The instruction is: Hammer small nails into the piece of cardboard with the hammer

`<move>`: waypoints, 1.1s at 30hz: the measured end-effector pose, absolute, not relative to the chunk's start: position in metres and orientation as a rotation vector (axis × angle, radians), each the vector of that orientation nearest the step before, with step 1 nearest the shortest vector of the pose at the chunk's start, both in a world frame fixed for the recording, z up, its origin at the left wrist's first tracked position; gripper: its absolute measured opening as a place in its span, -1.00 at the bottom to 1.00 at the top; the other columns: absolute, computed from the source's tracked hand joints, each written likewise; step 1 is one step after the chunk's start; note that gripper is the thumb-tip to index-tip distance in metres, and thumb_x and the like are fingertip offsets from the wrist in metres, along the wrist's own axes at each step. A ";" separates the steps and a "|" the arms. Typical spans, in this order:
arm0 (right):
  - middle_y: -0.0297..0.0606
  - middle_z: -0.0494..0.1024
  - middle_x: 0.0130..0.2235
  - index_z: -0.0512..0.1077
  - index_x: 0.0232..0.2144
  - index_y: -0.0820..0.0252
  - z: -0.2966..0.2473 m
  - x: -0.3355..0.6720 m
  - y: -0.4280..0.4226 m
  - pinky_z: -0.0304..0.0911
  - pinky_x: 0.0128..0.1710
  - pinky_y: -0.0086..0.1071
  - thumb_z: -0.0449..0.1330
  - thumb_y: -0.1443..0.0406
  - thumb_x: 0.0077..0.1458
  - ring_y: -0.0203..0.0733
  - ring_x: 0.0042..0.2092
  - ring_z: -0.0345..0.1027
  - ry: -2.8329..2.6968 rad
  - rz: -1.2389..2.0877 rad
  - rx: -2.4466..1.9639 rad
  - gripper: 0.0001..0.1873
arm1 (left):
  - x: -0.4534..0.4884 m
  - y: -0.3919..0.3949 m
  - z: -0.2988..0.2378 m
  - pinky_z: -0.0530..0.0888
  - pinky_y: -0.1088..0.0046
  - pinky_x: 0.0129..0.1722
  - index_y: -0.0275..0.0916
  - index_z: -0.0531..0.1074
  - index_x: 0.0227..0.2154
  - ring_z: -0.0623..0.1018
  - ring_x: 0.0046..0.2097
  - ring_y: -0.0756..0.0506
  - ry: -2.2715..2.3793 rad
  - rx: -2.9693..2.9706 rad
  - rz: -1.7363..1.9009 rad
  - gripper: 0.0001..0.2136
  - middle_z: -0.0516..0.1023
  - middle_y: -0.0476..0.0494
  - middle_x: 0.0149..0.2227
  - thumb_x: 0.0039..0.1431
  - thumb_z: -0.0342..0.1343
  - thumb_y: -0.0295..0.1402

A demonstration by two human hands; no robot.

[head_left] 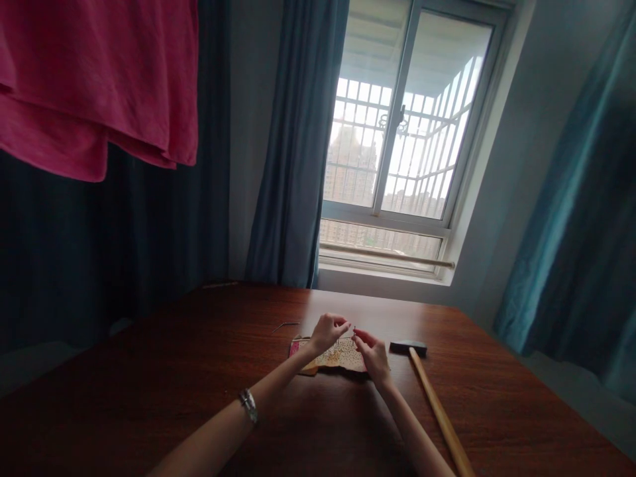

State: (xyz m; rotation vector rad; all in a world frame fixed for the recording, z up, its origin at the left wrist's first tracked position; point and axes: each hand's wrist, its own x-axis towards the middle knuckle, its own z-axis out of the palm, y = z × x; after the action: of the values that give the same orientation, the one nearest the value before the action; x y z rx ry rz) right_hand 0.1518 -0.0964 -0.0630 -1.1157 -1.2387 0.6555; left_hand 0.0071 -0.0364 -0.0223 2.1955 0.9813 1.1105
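Both my hands hover over a small flat patterned piece, pink and tan with many dots, lying on the dark wooden table. My left hand is pinched closed, fingertips pointing right. My right hand is pinched too, fingertips nearly meeting the left ones. Something tiny and dark sits between the two pinches; I cannot make out what it is. A bracelet circles my left wrist.
A hammer with a dark head and long wooden handle lies right of my right hand. A thin metal pin or hook rests on the table to the left. Window, blue curtains and a hanging pink cloth lie beyond.
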 end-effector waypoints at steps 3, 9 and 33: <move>-0.14 0.58 -0.38 0.52 -0.30 0.26 -0.068 0.157 -0.090 0.35 -0.43 -0.29 0.22 0.07 -0.17 -0.09 -0.36 0.43 -1.180 0.619 -1.149 -0.57 | -0.005 -0.013 -0.029 0.29 0.49 -0.41 -0.35 0.52 -0.42 0.44 -0.41 -0.06 1.172 2.094 1.184 -0.62 0.51 -0.12 -0.50 0.08 -0.09 -0.15; -0.18 0.57 -0.45 0.49 -0.37 0.27 -0.074 0.168 -0.083 0.34 -0.40 -0.30 0.20 0.07 -0.16 -0.13 -0.39 0.43 -1.158 0.550 -1.178 -0.61 | -0.044 0.022 -0.039 0.35 0.44 -0.20 -0.31 0.39 -0.11 0.44 -0.14 -0.15 1.065 2.081 0.598 -0.45 0.46 -0.21 -0.15 -0.21 0.18 -0.13; -0.24 0.56 -0.37 0.45 -0.37 0.16 -0.086 0.146 -0.063 0.29 -0.28 -0.30 0.07 0.17 -0.03 -0.15 -0.33 0.42 -1.362 0.414 -1.280 -0.75 | -0.043 0.007 -0.051 0.18 0.27 0.04 -0.07 0.23 0.05 0.19 0.07 -0.31 1.015 2.592 0.046 -0.07 0.19 -0.18 0.03 -0.55 0.26 0.10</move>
State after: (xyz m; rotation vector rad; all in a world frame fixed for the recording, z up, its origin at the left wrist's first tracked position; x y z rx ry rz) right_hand 0.1463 -0.0626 -0.0862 -1.2798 -1.3617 0.4144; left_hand -0.0426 0.0066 -0.0512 2.5925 1.0149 0.0465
